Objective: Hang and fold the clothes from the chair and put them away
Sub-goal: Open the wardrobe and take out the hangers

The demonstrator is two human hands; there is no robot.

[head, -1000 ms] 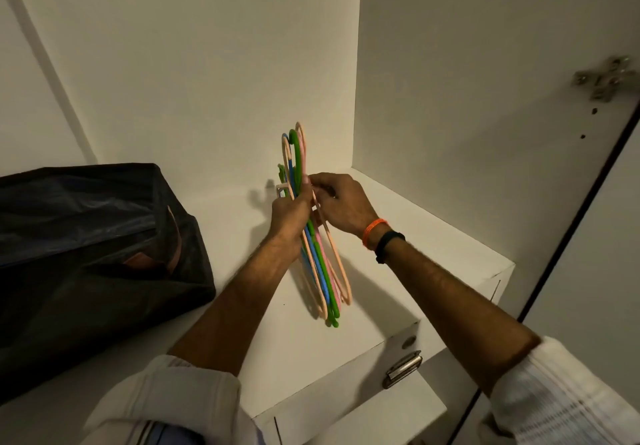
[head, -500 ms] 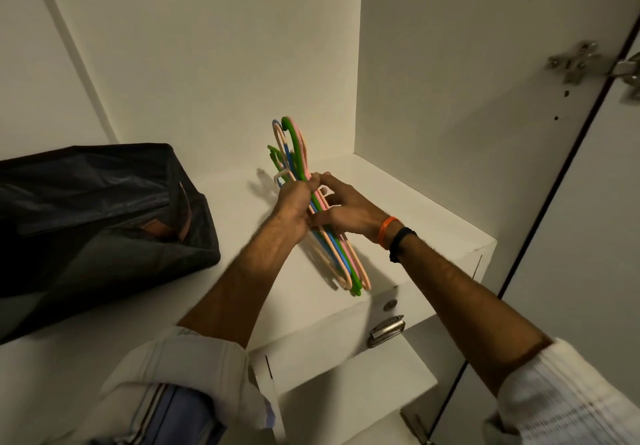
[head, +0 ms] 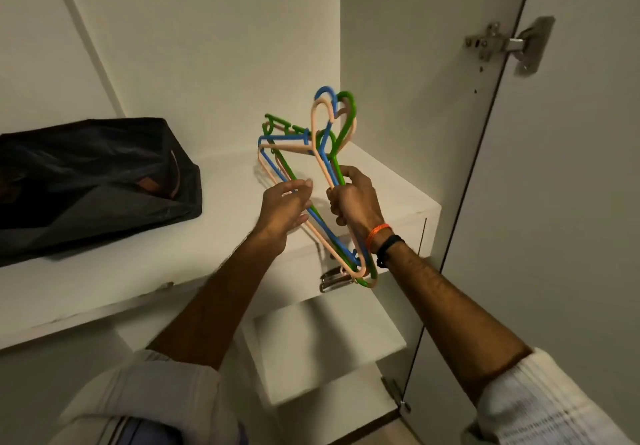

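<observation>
I am looking down into an open white wardrobe. My right hand [head: 353, 202] is clenching its grip around the necks of a bundle of plastic hangers [head: 325, 153], green, blue and peach, and holding them up off the shelf [head: 138, 264], hooks pointing up toward the far corner. The bundle is fanning out: the shoulder bars are spreading to the left and far side, while the lower ends are trailing down past my right wrist, in front of the drawer front. My left hand [head: 284, 209] is hovering just left of the right one, fingers loosely extended and touching the slanting bars of the hangers; the edges of that hand are blurred, and I am seeing no closed grasp there, so I am reading its grip as released.

On my right wrist I am wearing an orange band [head: 377, 233] and, just nearer, a black band [head: 389, 248]. Both sleeves are white and rolled back.

A dark bag [head: 86, 181] is lying on the shelf to the left, well apart from the hangers. Below the shelf on the right, a metal handle [head: 334, 280] is showing on the white drawer [head: 301, 281], partly hidden by the hanger ends. On the far right, a metal hinge [head: 509, 46] is joining the open door [head: 571, 202] to the wardrobe's side wall.
</observation>
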